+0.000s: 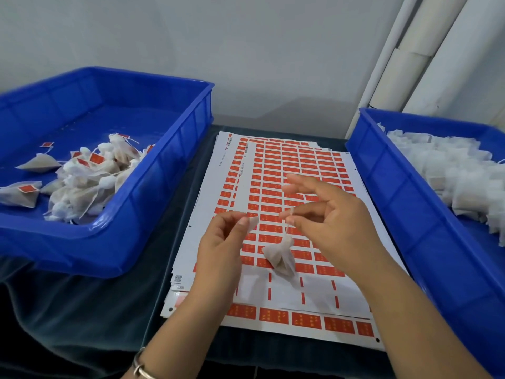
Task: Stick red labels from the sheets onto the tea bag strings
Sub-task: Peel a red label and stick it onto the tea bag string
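Over label sheets (287, 170): right hand (336, 225) pinches string, tea bag (280, 257) dangling below; left hand (221, 242) pinches label (252, 222) beside.

At my nine o'clock I see a blue bin (164, 170); a second blue crate (404, 203) sits at three. Both rest on a dark cloth (82, 318). White pipes (426, 50) run up the grey wall (246, 50) at one o'clock.
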Tool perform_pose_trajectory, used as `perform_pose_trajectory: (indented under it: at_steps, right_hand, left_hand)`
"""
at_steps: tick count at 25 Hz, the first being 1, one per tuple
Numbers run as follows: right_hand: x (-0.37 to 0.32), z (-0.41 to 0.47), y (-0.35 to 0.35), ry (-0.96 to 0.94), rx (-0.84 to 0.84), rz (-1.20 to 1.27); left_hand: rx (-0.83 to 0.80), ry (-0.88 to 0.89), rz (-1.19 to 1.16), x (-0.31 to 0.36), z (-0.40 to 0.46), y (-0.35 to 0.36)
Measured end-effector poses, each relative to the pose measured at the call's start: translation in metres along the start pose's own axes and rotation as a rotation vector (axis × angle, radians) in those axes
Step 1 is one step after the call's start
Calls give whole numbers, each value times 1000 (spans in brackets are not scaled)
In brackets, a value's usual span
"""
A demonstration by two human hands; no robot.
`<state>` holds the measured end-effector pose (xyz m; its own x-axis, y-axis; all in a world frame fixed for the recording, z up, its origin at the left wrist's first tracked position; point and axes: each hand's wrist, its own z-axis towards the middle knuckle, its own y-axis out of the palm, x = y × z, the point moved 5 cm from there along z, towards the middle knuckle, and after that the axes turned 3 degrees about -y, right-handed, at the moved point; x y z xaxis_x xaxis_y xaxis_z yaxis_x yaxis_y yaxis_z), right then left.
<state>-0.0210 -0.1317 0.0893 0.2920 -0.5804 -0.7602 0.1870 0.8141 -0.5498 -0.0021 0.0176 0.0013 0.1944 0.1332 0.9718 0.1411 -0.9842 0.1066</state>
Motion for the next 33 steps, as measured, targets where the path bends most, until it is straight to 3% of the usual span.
perform_pose_trajectory:
  at_steps: [12, 18, 33]
  right_hand:
    - [-2, 7, 0, -65, 11, -57]
    - [1, 14, 1, -68, -21, -27]
    - [11, 18, -6, -85, 128, -20]
  left_hand:
    - [-128, -259, -388, 11, -3, 29]
    - [-47, -206, -89, 6, 2, 33]
    - [-17, -329, -41, 4, -7, 38]
